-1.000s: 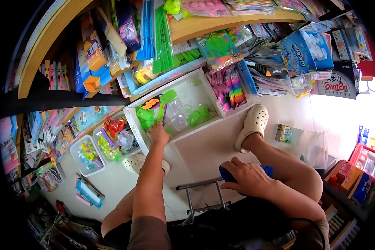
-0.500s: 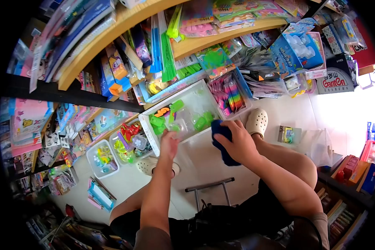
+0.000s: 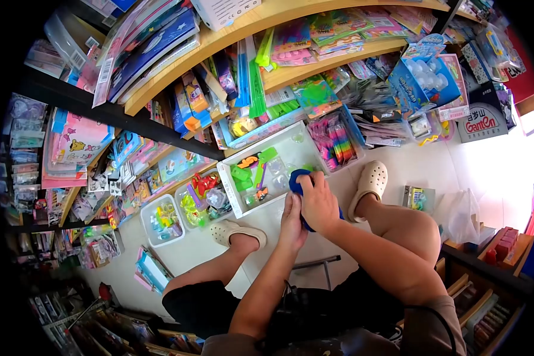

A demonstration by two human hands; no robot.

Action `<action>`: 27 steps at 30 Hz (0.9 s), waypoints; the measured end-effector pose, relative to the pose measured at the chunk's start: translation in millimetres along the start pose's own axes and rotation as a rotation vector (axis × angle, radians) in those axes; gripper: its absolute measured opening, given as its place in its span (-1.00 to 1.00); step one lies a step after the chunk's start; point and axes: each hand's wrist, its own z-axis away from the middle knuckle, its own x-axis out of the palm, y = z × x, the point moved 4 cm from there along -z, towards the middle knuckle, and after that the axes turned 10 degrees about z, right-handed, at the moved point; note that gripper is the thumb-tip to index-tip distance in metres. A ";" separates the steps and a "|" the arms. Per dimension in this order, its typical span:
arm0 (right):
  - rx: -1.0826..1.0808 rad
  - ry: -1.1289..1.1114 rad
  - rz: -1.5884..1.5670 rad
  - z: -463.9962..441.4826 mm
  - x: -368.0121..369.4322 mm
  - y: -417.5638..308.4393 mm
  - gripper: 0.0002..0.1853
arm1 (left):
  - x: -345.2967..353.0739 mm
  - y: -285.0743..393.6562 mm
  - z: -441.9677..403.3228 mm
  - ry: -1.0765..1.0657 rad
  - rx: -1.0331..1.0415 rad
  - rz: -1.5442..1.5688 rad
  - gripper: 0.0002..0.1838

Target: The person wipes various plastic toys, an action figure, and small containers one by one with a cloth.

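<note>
My right hand (image 3: pixel 321 203) grips a dark blue cloth (image 3: pixel 296 181), part of which shows above and below the fingers. Close against it is my left hand (image 3: pixel 292 221), its fingers raised and together; whatever lies between the two hands is hidden. Both hands are over the front edge of a white tray (image 3: pixel 234 196). Inside the tray are green plastic pieces (image 3: pixel 241 177), an orange piece (image 3: pixel 247 161) and clear plastic items (image 3: pixel 275 166).
Small clear bins of toys (image 3: pixel 162 221) stand left of the tray, and a bin of pink and rainbow packets (image 3: pixel 336 142) right of it. Wooden shelves (image 3: pixel 291 76) rise behind. A metal stool frame (image 3: pixel 320 263) is below my hands, with a plastic bag (image 3: pixel 460 215) at right.
My left hand has come out of the tray and moved right to meet my right hand. The right hand, with the cloth, has moved left and up from my knee. The view has shifted.
</note>
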 end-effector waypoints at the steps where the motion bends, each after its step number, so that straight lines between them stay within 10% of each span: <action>1: 0.027 0.013 0.010 -3.2 -1.2 2.6 -0.67 | 1.4 1.0 0.1 -0.019 0.032 -0.026 -0.60; 7: 0.387 0.055 -0.185 -34.2 15.7 49.7 -0.69 | 18.4 31.7 13.3 -0.062 0.053 0.074 -0.75; 13: 0.537 -0.583 -1.300 -21.9 10.9 18.9 -0.43 | 12.9 39.6 2.9 0.078 0.294 -0.203 -0.75; 22: 0.217 -0.887 -0.819 -5.9 11.4 -15.4 -0.22 | -33.9 60.7 -13.9 0.166 0.709 -0.874 -0.63; 27: 0.242 -0.644 -0.732 -12.1 45.3 -12.9 -0.33 | -41.2 73.2 -8.4 0.158 0.509 -0.435 -0.74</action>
